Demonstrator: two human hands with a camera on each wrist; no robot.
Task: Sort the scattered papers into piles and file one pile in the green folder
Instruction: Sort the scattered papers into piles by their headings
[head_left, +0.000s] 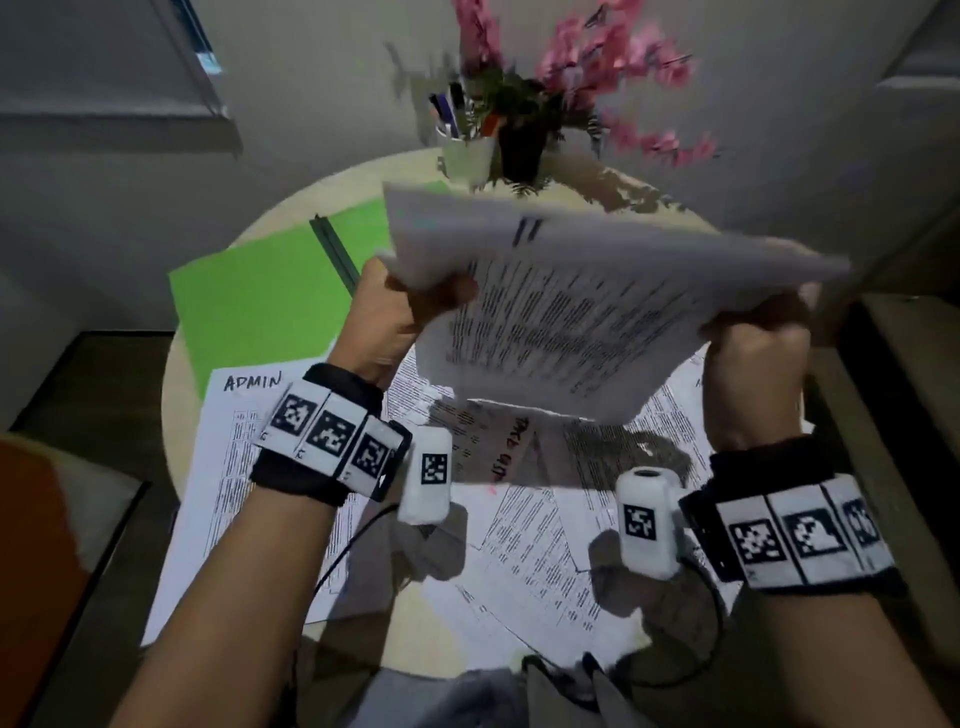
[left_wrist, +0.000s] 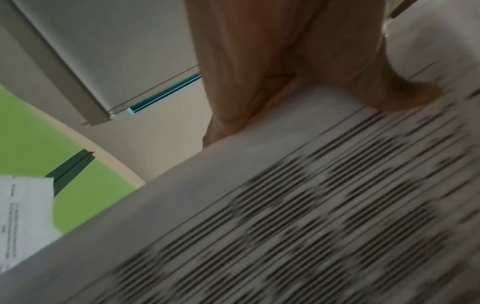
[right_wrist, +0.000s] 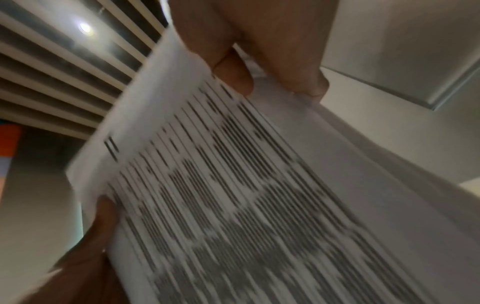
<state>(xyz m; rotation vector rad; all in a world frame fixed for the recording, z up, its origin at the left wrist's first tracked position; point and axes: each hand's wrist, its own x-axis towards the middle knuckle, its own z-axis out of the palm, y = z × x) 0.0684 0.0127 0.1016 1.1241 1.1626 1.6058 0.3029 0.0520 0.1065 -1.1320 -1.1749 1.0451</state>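
Both hands hold a stack of printed papers (head_left: 587, 306) up in the air above the round table (head_left: 332, 182). My left hand (head_left: 400, 306) grips the stack's left edge, its thumb on the printed side. My right hand (head_left: 758, 332) grips the right edge. The stack is blurred by motion in every view, and it fills the left wrist view (left_wrist: 298, 216) and the right wrist view (right_wrist: 259, 195). The green folder (head_left: 275, 296) lies open on the table's left, with a dark spine strip (head_left: 335, 252). Scattered papers (head_left: 524, 535) cover the table below, one headed ADMIN (head_left: 244, 441).
A white pen cup (head_left: 467, 150) and a black pot of pink flowers (head_left: 524, 140) stand at the table's far edge. Dark seats flank the table at left (head_left: 67, 467) and right (head_left: 904, 395). A window blind (head_left: 197, 57) hangs at upper left.
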